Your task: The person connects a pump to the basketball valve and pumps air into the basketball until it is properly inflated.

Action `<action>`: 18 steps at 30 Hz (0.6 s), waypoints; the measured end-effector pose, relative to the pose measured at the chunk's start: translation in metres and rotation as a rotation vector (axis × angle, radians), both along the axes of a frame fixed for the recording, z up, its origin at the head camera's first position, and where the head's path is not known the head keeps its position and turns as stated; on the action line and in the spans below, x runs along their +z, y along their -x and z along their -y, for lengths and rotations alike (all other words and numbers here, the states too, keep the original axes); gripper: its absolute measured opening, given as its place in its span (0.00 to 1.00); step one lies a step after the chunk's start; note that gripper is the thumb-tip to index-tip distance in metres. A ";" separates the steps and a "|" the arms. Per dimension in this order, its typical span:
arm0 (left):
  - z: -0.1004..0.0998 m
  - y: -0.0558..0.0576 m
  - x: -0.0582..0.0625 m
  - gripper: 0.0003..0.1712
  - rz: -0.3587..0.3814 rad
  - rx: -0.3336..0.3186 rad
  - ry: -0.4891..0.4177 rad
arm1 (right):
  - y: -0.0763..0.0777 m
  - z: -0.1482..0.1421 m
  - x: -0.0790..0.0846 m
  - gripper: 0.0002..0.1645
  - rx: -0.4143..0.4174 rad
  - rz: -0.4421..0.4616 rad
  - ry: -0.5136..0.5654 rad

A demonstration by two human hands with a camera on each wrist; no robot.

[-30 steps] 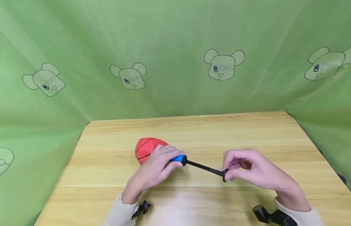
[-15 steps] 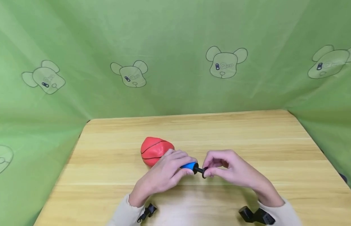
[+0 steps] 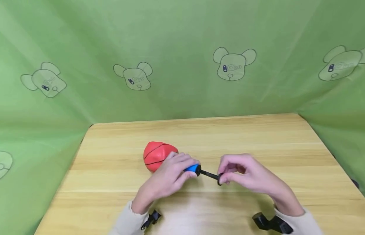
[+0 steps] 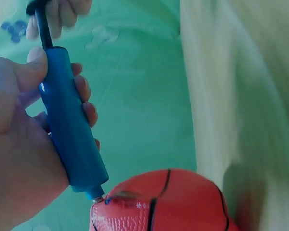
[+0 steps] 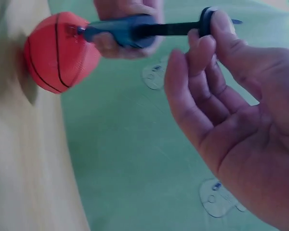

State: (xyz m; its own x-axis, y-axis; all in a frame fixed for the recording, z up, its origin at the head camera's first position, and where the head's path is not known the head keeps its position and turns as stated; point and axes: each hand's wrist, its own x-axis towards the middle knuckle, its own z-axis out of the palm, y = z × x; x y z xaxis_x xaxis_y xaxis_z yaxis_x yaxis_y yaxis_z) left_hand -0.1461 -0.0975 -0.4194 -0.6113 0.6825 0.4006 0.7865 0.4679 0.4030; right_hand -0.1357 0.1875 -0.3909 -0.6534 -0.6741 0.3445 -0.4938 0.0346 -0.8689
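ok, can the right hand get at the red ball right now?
Probably not directly: the right hand pinches the black handle, and the left hand, gripping the blue pump, sits between it and the red ball. If it let go, the ball's uncovered far side might be reachable.

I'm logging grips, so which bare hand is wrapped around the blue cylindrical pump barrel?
The left hand, nearer the black-lined red ball, grips the barrel; the right hand instead pinches the round black handle.
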 end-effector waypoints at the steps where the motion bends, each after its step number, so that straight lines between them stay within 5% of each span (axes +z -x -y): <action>1: -0.003 -0.002 -0.001 0.18 -0.001 -0.008 0.002 | 0.002 0.004 -0.002 0.16 -0.001 0.010 -0.011; 7: -0.009 -0.005 -0.003 0.18 -0.020 -0.049 0.030 | 0.007 0.015 -0.011 0.04 0.029 0.004 -0.021; 12: 0.002 0.004 -0.002 0.17 0.012 -0.048 -0.004 | 0.000 0.004 0.000 0.08 0.018 -0.017 -0.031; 18: 0.017 0.009 0.004 0.13 0.044 -0.018 -0.092 | 0.000 -0.018 0.007 0.22 0.171 -0.044 0.217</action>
